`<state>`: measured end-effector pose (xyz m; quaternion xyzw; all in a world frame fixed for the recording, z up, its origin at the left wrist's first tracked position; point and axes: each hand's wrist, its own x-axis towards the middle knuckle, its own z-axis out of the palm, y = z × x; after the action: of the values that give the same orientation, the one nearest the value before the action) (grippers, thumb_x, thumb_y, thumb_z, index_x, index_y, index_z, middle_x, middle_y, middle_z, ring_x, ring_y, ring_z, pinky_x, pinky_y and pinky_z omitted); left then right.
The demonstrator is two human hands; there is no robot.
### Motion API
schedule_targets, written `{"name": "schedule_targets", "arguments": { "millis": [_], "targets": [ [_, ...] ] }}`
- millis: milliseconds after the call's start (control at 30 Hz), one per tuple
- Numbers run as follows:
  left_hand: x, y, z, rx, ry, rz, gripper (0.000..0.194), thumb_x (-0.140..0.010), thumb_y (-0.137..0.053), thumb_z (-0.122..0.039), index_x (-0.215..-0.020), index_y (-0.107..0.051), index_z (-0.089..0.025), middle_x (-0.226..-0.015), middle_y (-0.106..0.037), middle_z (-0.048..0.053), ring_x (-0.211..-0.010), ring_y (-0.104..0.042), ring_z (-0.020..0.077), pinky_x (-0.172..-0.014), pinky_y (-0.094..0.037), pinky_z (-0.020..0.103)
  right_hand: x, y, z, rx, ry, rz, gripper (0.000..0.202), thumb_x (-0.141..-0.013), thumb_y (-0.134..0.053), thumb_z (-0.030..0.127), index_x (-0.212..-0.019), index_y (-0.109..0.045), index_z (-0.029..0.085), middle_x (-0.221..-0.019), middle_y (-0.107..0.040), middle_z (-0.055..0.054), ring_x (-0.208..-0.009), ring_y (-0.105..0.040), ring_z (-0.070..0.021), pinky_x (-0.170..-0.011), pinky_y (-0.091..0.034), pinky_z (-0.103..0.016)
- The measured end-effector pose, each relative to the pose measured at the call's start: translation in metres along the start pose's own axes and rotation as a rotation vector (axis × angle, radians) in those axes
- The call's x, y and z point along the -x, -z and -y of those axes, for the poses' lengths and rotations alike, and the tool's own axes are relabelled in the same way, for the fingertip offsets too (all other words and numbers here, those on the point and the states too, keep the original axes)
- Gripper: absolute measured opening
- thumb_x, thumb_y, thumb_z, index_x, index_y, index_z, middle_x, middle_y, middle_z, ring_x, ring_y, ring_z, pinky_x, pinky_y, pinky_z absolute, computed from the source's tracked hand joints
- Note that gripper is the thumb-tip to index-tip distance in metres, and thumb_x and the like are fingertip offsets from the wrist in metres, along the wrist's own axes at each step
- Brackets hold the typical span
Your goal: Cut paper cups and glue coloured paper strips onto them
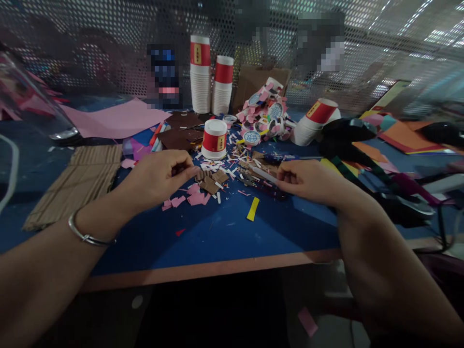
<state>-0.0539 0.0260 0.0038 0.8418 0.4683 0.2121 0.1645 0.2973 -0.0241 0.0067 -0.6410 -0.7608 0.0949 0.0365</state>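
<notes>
My left hand (161, 173) is closed, thumb against curled fingers, over the left side of the scrap pile; whatever its fingertips hold is too small to make out. A pale, thin strip (264, 175) extends from the pinched fingers of my right hand (306, 180), pointing to the upper left. Between and beyond the hands, a red and white paper cup (214, 140) stands upside down. Brown cardboard pieces (209, 184) and pink paper scraps (195, 195) lie beside my left fingertips. A yellow strip (253, 209) rests on the blue table (224, 241) nearer to me.
Two tall cup stacks (200, 87) stand at the back, beside a heap of decorated paper pieces (264, 113). Another cup stack (313, 121) leans at right, near black tools (402, 208). Corrugated cardboard (78, 181) and a pink sheet (119, 118) lie at left.
</notes>
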Motion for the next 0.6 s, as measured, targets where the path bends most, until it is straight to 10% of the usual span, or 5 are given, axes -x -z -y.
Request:
{"name": "schedule_targets", "arguments": {
  "millis": [600],
  "targets": [
    [0.0008, 0.0024, 0.0007, 0.002, -0.005, -0.054, 0.006, -0.08, -0.067, -0.027, -0.081, -0.063, -0.023, -0.075, -0.069, -0.001, -0.065, -0.06, 0.0151, -0.062, -0.043, 0.03, 0.0007, 0.0011, 0.002, -0.018, 0.003, 0.013, 0.016, -0.088, -0.061, 0.037, -0.083, -0.065, 0.023, -0.075, -0.07, -0.002, -0.069, -0.063, -0.019, -0.066, -0.044, -0.033]
  ]
}}
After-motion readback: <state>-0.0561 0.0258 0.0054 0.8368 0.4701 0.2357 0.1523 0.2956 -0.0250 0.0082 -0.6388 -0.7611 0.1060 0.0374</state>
